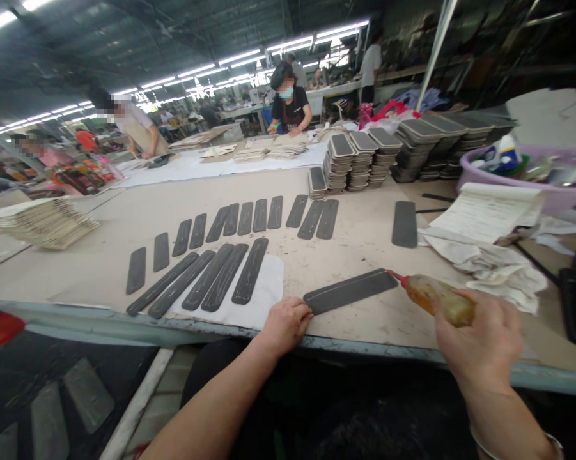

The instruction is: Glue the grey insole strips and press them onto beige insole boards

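The left hand (286, 322) pins a probably bendy strip (352, 292) at 8 o'clock; the right hand (484, 338) grips a likely squeezable bottle (436, 298).

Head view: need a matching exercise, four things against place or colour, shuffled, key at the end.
1. Left hand | A. light purple
2. Bottle | B. pale blue, worn by a co-worker across the table
3. Basin | C. at the left end of a dark strip
4. Face mask | D. held in the right hand

Pairs: 1-C, 2-D, 3-A, 4-B
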Action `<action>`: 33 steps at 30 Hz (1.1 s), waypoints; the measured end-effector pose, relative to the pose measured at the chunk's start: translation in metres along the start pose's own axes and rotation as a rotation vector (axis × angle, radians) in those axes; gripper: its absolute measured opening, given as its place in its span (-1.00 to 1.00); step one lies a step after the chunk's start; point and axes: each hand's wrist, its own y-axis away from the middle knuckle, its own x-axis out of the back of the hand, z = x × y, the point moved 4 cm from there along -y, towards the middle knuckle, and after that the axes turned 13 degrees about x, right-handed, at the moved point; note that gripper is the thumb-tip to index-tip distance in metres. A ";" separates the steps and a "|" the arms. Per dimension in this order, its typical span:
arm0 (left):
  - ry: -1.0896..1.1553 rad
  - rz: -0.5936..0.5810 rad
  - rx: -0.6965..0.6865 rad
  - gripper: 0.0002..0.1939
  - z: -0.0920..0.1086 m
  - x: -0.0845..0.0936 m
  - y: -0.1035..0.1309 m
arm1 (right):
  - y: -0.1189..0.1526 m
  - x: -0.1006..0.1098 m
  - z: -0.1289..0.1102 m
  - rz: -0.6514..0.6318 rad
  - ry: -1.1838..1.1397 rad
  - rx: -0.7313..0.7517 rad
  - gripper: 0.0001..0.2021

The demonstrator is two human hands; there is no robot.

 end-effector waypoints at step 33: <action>-0.044 -0.070 0.016 -0.76 0.003 0.001 -0.004 | 0.016 0.005 -0.059 -0.185 -0.406 0.235 -0.80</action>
